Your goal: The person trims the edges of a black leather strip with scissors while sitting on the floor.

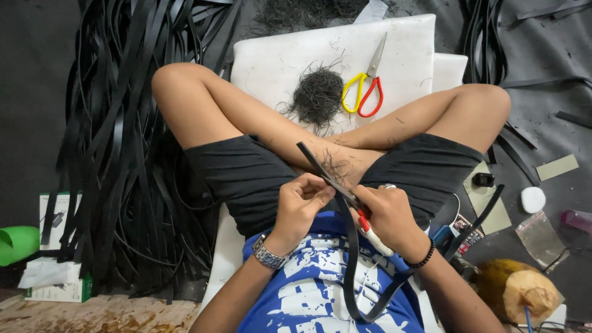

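Seen from above, a person sits cross-legged on a white cushion (394, 43). The left hand (301, 203) pinches a long black strip (349, 246) between thumb and fingertips, just below picture centre. The right hand (390, 217), touching the strip from the other side, is clenched around a small cutter with a red and white handle (372, 234), its blade end against the strip. The strip is narrow, flat and matt black; it rises to about 11 o'clock over the crossed shins, and loops down across a blue and white shirt (308, 290) before climbing toward 3 o'clock.

At 12 o'clock on the cushion lie a clump of fine black trimmings (317, 95) and, just beside it, scissors with one yellow and one red loop (365, 86). At 9 o'clock a thick heap of black strips (123, 142) covers the floor. At 8 o'clock sit a white and green carton (58, 259) and a green cup (17, 243). At 4 o'clock lie a small printed packet (465, 229), a clear plastic bag (538, 237), a white round lid (533, 199) and a husked coconut (515, 288). Dark floor stays open at the far left edge and upper right.
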